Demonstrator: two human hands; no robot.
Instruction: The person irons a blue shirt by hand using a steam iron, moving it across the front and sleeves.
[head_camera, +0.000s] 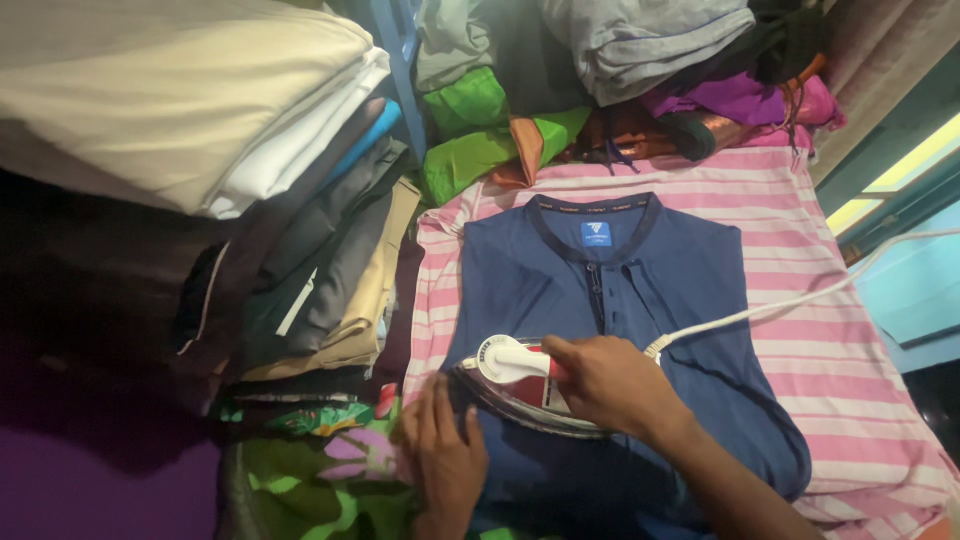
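1. The shirt (640, 290) lies flat on the striped cloth (850, 360).
2. The iron (525, 385) sits on the shirt's lower left part.
3. Folded clothes (200, 150) are stacked to the left, with a loose heap (620, 70) behind.

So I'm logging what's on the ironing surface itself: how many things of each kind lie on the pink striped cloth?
Navy shirt: 1
Iron, held by the right hand: 1
White cord: 1
Left hand, pressing the shirt flat: 1
Total: 4, hands included: 5
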